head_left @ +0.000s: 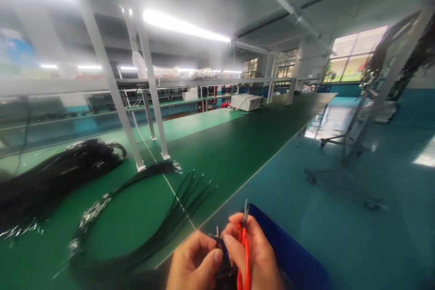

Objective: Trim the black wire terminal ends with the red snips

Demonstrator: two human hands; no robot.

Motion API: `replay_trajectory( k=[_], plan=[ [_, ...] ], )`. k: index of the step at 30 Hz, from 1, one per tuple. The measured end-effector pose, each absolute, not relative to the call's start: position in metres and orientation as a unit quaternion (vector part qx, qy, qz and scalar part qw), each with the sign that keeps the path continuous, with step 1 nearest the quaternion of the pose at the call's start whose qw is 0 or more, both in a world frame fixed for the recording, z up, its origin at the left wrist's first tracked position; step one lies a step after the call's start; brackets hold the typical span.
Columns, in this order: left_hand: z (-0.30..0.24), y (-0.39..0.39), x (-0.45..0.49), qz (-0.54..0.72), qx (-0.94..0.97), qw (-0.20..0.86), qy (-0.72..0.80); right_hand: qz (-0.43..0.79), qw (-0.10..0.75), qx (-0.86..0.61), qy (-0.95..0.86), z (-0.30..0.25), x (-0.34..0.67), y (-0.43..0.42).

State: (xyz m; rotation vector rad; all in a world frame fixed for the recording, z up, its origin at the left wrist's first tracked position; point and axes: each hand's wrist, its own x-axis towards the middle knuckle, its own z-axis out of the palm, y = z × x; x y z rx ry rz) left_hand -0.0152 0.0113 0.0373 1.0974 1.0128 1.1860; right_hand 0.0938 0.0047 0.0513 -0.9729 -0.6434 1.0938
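Note:
At the bottom of the head view, my left hand (195,260) is closed in a pinch on the end of a black cable (218,241), with thin wire tips sticking up past the fingers. Beside it, almost touching, my right hand (256,253) is wrapped round red-handled scissors (247,253). Their narrow metal blades point upward, away from the cable end. The right thumb and forefinger are close to the wire tips; whether they touch them I cannot tell. A curved bundle of black cables (136,258) lies on the green bench to the left, its loose ends fanned out.
A thicker bundle of black cables (68,167) lies at the far left of the green bench (217,154). White shelf posts (154,99) rise from the bench. A white box-shaped device (246,102) stands farther along. Below my hands is a blue bin (288,253); a wheeled rack (350,154) stands right.

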Motion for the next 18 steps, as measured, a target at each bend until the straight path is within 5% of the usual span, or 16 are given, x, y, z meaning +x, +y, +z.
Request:
replay_trajectory(
  k=[18],
  plan=[
    [0.029, 0.014, -0.018, 0.534, 0.425, 0.61, 0.403, 0.076, 0.663, -0.471, -0.577, 0.033, 0.095, 0.005]
  ],
)
